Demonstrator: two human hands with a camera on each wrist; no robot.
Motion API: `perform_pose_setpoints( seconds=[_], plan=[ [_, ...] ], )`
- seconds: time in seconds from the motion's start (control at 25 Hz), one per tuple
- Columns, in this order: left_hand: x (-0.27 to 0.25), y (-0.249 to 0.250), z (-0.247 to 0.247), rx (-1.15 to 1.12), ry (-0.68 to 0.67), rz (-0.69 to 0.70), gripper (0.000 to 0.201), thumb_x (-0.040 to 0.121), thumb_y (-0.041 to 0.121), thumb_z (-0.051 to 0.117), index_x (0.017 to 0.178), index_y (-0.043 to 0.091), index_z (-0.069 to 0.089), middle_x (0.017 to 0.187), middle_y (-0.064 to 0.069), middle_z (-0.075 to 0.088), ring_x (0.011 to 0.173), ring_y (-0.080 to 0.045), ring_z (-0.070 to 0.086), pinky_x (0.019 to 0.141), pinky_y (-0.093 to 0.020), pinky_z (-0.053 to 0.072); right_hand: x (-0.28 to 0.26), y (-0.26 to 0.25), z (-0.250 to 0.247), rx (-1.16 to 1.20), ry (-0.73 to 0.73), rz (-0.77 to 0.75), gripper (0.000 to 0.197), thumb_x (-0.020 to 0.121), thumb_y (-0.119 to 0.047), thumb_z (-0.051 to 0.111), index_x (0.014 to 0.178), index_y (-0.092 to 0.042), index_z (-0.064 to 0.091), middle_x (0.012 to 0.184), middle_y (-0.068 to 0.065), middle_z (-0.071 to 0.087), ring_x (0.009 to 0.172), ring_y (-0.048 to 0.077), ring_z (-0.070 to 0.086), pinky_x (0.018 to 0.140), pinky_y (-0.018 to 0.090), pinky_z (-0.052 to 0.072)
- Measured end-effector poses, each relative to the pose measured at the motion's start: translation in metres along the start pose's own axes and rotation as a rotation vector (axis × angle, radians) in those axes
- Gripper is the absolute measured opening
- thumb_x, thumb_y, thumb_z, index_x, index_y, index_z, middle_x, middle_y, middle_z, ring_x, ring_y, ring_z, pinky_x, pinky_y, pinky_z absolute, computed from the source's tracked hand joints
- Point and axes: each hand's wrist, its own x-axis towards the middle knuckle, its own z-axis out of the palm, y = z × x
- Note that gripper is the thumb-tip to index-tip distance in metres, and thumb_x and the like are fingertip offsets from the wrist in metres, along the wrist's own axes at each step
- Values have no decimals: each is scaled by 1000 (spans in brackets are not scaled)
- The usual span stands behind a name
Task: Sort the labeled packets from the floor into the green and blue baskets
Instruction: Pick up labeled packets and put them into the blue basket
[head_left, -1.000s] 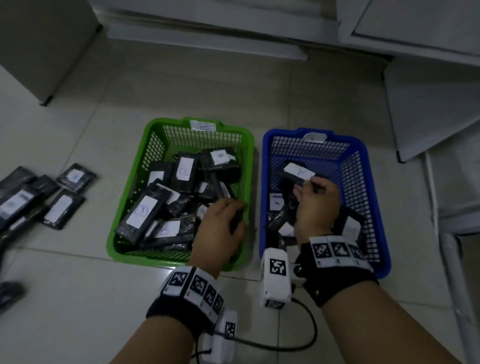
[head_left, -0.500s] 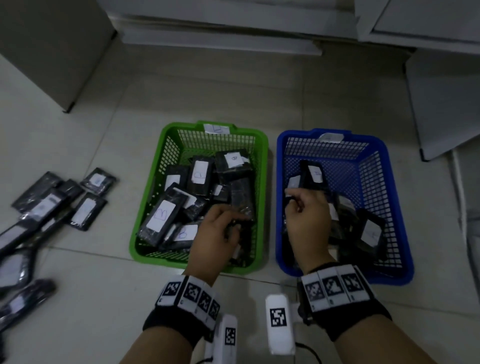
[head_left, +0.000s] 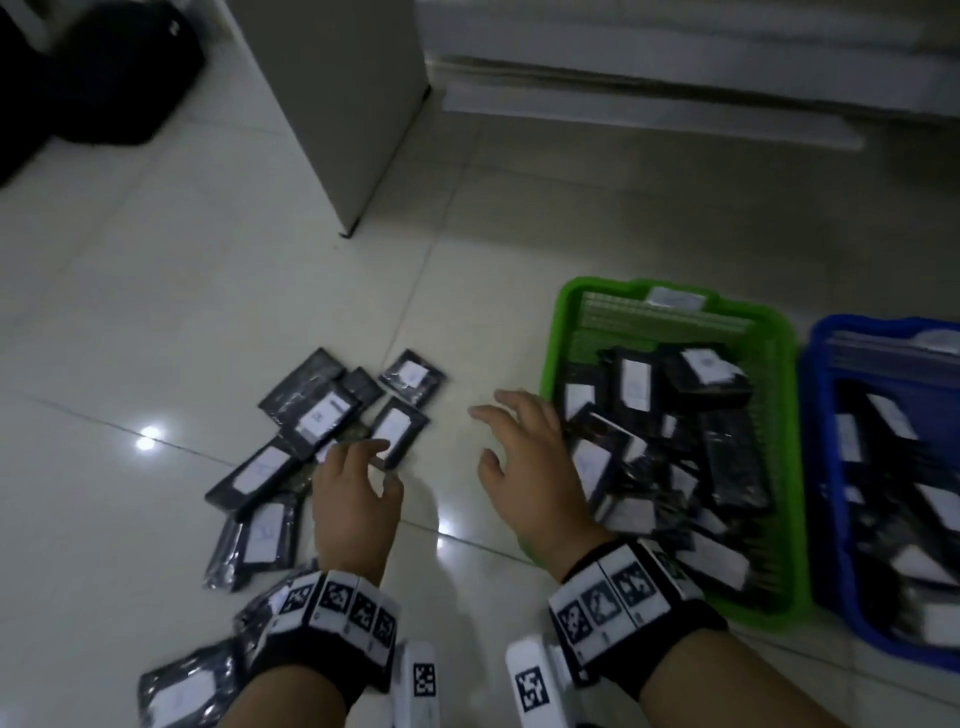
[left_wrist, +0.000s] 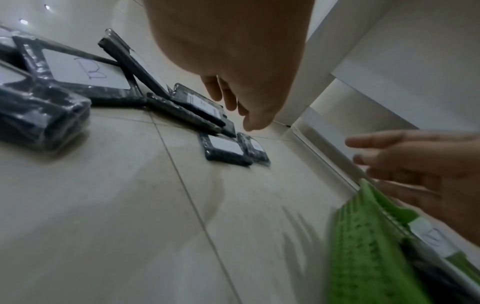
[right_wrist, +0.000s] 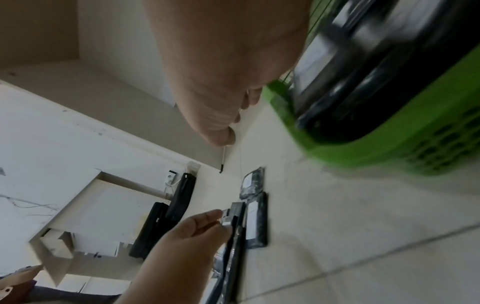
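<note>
- Left hand (head_left: 353, 499) hovered low over the nearer edge of the scattered packets, fingers loosely extended, grasping nothing; its fingertips (head_left: 376, 447) were just above one packet.
- Right hand (head_left: 530, 467) was spread flat with relaxed fingers, empty, above bare floor at the left rim of the green basket.
- Black plastic-wrapped packets with white paper labels (head_left: 317, 415) lay in an overlapping cluster on the glossy cream tiled floor (head_left: 156, 312), left of both hands.
- Green perforated plastic basket (head_left: 779, 364) sat right of the right hand, holding many labelled packets; a white tag was on its far rim.
- Blue perforated plastic basket (head_left: 821, 415) stood just beside the green one, also holding packets.
- Grey cabinet panel (head_left: 353, 104) stood beyond the packets.
</note>
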Motion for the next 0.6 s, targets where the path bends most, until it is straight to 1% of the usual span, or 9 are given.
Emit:
perform_pose_setpoints(
  seconds=[0.08,0.2,0.28,0.32,0.4,0.48,0.56,0.6],
  plan=[
    [25,-19,3,147,-44,18,36,74,17,71,109,13,65,111,-10,60,102,-34,52,80,-43,43,38,-12,28,-30,-110,55,43,87,-11,52,129,-16,54,139,6,41,132,20,30,112,30,30],
    [51,-31,13,292,-176,8,53,78,40,67,126,21,55,128,-4,50,115,-30,41,91,-44,37,88,-15,62,-93,-192,162,42,90,-14,50,131,-9,49,136,11,43,127,28,38,107,33,33],
    [59,-35,21,360,-203,7,59,78,49,64,129,24,51,133,-3,45,119,-29,37,94,-44,34,110,-12,83,-156,-224,212,45,91,-20,51,134,-7,44,136,14,43,125,31,39,105,38,35],
    [61,-36,25,401,-210,9,58,78,53,62,128,25,52,134,-2,42,120,-28,36,95,-44,32,116,-10,93,-193,-237,225,48,92,-25,51,135,-7,41,136,14,42,125,32,38,104,39,36],
    [63,-43,30,440,-218,-8,53,78,57,59,122,28,54,133,0,41,120,-25,34,96,-42,31,125,-6,114,-297,-223,232,52,91,-33,55,134,-9,40,134,11,42,123,30,37,98,41,39],
    [63,-43,32,410,-209,-17,46,78,57,59,114,29,56,126,3,45,117,-23,36,94,-39,30,127,-3,123,-346,-145,265,53,85,-37,62,127,-10,46,129,10,42,120,28,38,93,41,41],
    [60,-42,33,376,-194,6,35,80,52,59,107,30,55,118,7,51,113,-20,38,90,-36,29,129,-2,125,-299,-90,320,55,78,-33,71,120,-7,48,125,12,45,116,30,42,94,40,42],
    [59,-39,33,362,-189,18,32,80,48,60,107,30,53,116,8,54,111,-20,40,89,-36,29,131,-3,123,-229,-79,339,53,76,-26,72,118,-5,46,122,15,48,114,32,46,94,39,42]
  ],
)
